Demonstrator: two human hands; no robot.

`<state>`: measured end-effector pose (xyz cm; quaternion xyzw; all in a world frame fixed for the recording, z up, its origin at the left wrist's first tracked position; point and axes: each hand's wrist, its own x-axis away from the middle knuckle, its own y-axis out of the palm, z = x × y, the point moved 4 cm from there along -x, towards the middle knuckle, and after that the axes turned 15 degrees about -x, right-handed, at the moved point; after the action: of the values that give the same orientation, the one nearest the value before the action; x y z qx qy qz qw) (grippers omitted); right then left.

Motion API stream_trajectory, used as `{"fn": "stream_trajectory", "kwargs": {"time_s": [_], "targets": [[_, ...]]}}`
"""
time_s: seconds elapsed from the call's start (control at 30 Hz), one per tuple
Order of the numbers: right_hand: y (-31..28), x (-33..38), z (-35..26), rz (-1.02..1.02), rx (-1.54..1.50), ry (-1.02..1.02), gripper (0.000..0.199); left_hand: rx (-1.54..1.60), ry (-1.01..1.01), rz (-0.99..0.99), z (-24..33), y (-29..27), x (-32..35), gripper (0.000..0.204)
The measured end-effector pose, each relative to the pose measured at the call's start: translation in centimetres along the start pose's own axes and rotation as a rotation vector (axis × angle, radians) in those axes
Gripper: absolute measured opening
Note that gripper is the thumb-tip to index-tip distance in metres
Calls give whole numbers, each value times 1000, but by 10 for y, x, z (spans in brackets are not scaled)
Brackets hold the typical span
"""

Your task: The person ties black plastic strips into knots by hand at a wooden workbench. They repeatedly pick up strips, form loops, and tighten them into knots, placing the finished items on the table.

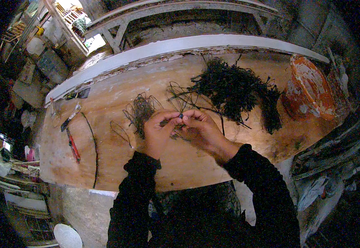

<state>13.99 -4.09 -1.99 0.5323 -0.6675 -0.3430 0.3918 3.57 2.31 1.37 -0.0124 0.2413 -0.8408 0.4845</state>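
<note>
Over the middle of the wooden table, my left hand [157, 130] and my right hand [206, 131] meet fingertip to fingertip. Both pinch a small dark knot of cord [181, 116] between thumb and forefinger. Thin looped strands seem to run from it toward the far side. Just beyond my left hand lies a bundle of thin brownish looped cords [140, 109], partly hidden by that hand. A large tangled heap of black cords [229, 89] spreads beyond and to the right of my right hand. One single loop of cord [120, 133] rests left of my left hand.
The wooden table [118, 169] has a raised white board [196, 42] along its far edge. At left lie a red-handled tool [73, 146], a tool with a dark and pale head [70, 117] and a long dark cord [95, 149]. A paint-worn orange container [312, 89] stands far right.
</note>
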Motion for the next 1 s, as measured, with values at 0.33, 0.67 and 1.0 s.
{"fn": "stream_trajectory", "kwargs": {"time_s": [0.33, 0.67, 1.0], "targets": [[0, -2, -10, -123, 272, -125, 5, 152, -10, -155, -6, 2, -3, 15], [4, -1, -8, -158, 244, -174, 13, 283, -133, -323, -18, 4, -7, 12], [9, 1, -9, -149, 156, -80, 14, 418, -106, -404, -16, 7, -6, 10]]}}
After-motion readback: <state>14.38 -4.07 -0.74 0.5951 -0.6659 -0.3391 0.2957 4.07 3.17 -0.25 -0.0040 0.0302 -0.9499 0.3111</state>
